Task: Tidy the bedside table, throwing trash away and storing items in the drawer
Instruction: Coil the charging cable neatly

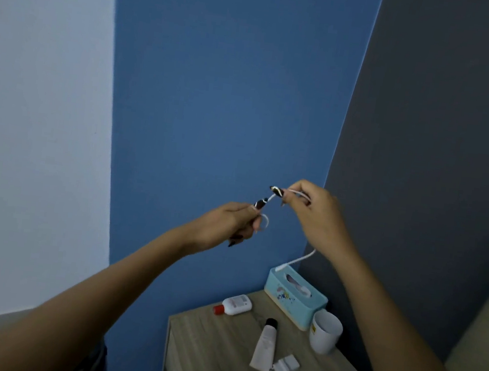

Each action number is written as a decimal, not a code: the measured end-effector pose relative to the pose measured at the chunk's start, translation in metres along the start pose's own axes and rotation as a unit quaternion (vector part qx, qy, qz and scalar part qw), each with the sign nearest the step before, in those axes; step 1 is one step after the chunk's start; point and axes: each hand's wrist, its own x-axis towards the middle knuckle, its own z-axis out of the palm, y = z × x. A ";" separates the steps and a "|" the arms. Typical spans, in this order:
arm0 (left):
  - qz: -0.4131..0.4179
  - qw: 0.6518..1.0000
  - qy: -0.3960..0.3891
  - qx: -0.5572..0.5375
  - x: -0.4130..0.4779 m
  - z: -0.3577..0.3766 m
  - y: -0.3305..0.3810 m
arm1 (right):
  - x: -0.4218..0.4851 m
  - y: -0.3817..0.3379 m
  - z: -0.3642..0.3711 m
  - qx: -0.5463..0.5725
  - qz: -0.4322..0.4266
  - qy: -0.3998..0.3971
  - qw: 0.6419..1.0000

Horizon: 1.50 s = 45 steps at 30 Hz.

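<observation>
Fingertips [261, 203] of my left hand [226, 223] pinch one end of a white cable [300, 260], with a small loop of it curling just below the grip; my right hand [314, 214] is closed on the same cable a little further along, so a short taut stretch runs between the two. Both hands hold it raised in front of the blue wall, well above the bedside table [218, 353]. From the right hand the cable hangs down, and its far end touches the top edge of the tissue box [294, 297].

I judge this to be the winding step: gathering the cable into a coil so it can go in the drawer. The next move calls for lifting the trailing end off the box and feeding it into the loop without snagging.

On the table, the tissue box shows a tissue in its slot. Beside it stands a white cup [325, 335]; I cannot tell whether anything is in it. A small red-capped bottle [234, 305], a tube [264, 344] and a crumpled white scrap [285, 367] lie loose. No drawer is in view.
</observation>
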 end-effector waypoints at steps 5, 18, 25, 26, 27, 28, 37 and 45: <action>-0.027 0.940 -0.023 -0.340 -0.001 0.009 0.008 | -0.002 0.006 0.028 0.024 0.028 0.049 0.998; 0.089 0.976 0.168 0.104 0.011 -0.017 -0.006 | -0.066 -0.052 0.094 -0.095 -0.004 -0.148 0.984; 0.024 0.957 0.100 0.272 -0.009 -0.014 -0.032 | -0.045 -0.048 0.028 -0.139 0.002 -0.148 0.979; 0.001 0.973 0.082 0.217 -0.011 -0.011 -0.032 | -0.040 -0.042 0.021 -0.118 0.001 -0.142 0.983; -0.014 0.988 0.063 0.141 -0.014 -0.008 -0.031 | -0.036 -0.036 0.014 -0.087 0.003 -0.154 0.984; -0.022 0.997 0.043 0.065 -0.017 -0.005 -0.028 | -0.031 -0.030 0.009 -0.035 0.008 -0.179 0.983; -0.006 0.992 0.026 -0.120 -0.017 0.006 -0.015 | -0.034 -0.008 0.026 0.413 0.190 -0.182 0.872; 0.059 0.982 0.152 0.095 -0.012 0.015 -0.019 | -0.035 -0.013 0.030 0.422 0.233 -0.076 0.873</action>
